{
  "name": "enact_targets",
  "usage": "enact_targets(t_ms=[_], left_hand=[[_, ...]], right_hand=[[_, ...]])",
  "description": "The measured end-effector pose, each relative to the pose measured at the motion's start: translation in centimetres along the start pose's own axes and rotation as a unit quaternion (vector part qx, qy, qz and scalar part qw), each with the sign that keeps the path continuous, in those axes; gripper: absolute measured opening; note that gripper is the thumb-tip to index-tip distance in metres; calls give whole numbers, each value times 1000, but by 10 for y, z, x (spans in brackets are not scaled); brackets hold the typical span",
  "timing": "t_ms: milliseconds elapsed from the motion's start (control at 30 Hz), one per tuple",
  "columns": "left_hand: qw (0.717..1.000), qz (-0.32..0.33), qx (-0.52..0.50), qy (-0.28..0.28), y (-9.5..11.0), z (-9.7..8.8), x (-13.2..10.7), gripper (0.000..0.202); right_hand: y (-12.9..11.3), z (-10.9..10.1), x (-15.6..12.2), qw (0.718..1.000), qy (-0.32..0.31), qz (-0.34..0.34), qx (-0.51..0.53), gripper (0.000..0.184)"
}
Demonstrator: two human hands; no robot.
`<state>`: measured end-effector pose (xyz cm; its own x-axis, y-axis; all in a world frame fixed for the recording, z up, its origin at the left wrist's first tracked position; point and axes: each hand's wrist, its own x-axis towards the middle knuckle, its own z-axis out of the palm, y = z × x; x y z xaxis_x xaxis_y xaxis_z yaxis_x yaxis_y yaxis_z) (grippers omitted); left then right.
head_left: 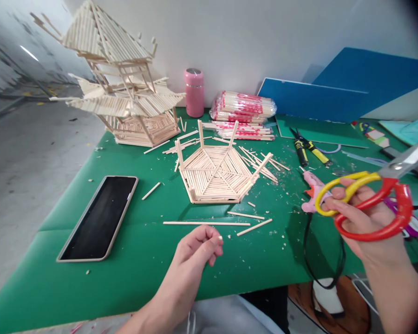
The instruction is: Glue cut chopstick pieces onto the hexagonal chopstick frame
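Lettering too blurred to read

No words or numbers are legible. Red printing runs across the wrapped stick bundles just right of the pink flask, but its characters blur. Dark marks on the round brown surface, well below and right of the flask, are unclear.
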<state>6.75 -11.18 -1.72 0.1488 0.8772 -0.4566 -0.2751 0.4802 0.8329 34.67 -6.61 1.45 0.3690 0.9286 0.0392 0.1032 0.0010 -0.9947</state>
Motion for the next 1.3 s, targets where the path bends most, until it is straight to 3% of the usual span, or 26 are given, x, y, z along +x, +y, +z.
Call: enact_targets(t_ms=[100,200,267,400,500,600,867,1067,1300], left_hand=[[1000,21,-10,-11,2,2,1,14],[998,52,-27,-14,1,2,0,13],[997,70,-36,-11,-1,1,-1,12],[994,90,-68,-6,-4,0,-3,9],[991,101,-87,-8,-6,0,-4,8],[989,108,-98,-15,-6,0,-3,8],[988,95,-118,-22,-7,-1,-4,6],[988,105,-105,-35,-7,-2,-4,6],[987,114,-103,-45,-9,-4,-3,7]], right_hand=[[-12,7,-20,996,-81,29,14,27],[-13,18,-53,971,-187,112,-94,34],[-5,26,-75,941,-250,134,-186,57],[19,39,-104,874,-292,-15,-388,71],[30,44,-113,837,-306,-97,-444,72],[33,47,-116,833,-310,-106,-446,72],[29,52,-119,840,-326,-52,-430,74],[25,57,-118,856,-318,-37,-405,72],[24,59,-118,843,-348,-9,-411,72]])
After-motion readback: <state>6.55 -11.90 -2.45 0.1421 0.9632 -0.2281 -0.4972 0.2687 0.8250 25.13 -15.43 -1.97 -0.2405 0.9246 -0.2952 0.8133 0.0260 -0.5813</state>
